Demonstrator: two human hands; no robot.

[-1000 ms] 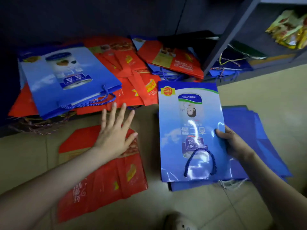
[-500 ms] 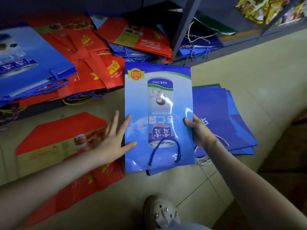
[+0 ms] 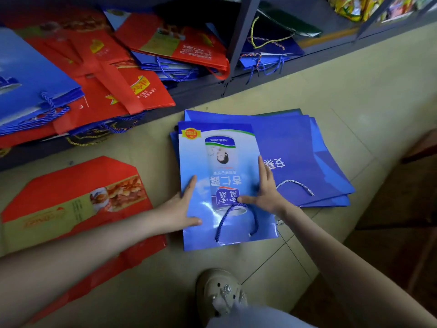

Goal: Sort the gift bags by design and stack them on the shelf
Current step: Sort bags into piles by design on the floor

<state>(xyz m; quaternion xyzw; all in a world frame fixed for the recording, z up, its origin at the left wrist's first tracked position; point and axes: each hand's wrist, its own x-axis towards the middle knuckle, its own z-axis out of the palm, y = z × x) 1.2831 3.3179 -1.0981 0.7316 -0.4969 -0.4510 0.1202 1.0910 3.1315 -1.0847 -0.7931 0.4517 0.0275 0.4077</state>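
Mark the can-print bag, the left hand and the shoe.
can-print bag (image 3: 222, 176), head view, printed text at its middle.
left hand (image 3: 181, 209), head view, back of the hand.
shoe (image 3: 220, 292), head view, top of the toe.

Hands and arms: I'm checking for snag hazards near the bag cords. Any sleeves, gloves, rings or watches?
No. The left hand and right hand are bare, and both forearms are uncovered as far as the frame shows: no sleeves, gloves, watch or bracelet. No rings visible.
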